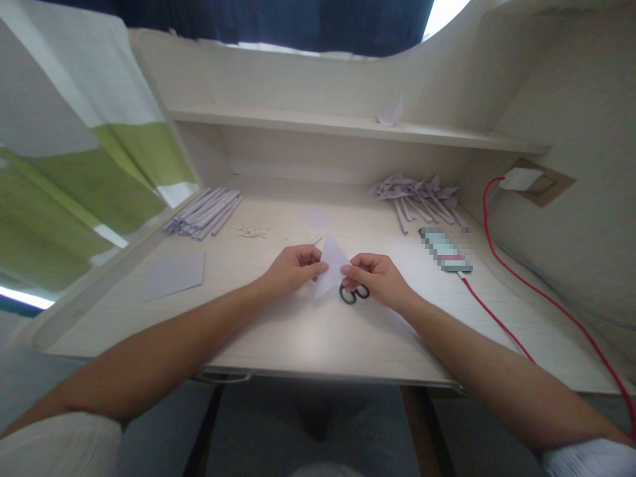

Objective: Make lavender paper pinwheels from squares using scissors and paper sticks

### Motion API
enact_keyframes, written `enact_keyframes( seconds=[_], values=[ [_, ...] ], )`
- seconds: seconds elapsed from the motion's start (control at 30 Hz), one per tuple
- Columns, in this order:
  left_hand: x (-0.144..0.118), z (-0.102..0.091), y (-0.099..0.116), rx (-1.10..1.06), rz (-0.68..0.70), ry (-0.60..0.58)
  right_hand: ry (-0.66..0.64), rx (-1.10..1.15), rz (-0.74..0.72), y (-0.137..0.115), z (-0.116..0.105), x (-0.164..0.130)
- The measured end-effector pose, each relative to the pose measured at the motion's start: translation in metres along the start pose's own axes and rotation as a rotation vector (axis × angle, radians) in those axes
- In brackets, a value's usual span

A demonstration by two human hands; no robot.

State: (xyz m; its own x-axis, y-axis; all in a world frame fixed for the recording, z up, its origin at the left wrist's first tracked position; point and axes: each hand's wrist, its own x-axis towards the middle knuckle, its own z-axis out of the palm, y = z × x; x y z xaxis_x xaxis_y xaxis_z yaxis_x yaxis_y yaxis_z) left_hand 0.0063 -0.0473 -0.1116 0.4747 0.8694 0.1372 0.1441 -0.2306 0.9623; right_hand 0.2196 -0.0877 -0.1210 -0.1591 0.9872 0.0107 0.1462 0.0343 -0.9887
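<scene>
Single head-worn camera, looking forward and down at the desk (pixel 318 331) from close above, taking in both forearms, the shelf (pixel 348 126) behind, wall sides; wide-angle edges are bending.

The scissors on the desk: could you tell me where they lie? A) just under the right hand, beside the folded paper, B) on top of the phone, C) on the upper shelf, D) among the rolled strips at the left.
A: the scissors show their black handles on the desk just below the right hand, next to the paper both hands pinch.
</scene>
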Motion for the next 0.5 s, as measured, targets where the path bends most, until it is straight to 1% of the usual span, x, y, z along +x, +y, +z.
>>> enact_keyframes(
  seconds=[0.2,0.5],
  values=[
    [-0.0009,0.0003,-0.0029,-0.044,-0.008,-0.021,-0.014,0.062,-0.027,0.0002,0.0022,0.0003],
    [-0.0015,-0.0006,-0.0004,-0.276,0.026,-0.041,-0.013,0.152,-0.014,0.0003,-0.0002,0.0013]
  ],
)
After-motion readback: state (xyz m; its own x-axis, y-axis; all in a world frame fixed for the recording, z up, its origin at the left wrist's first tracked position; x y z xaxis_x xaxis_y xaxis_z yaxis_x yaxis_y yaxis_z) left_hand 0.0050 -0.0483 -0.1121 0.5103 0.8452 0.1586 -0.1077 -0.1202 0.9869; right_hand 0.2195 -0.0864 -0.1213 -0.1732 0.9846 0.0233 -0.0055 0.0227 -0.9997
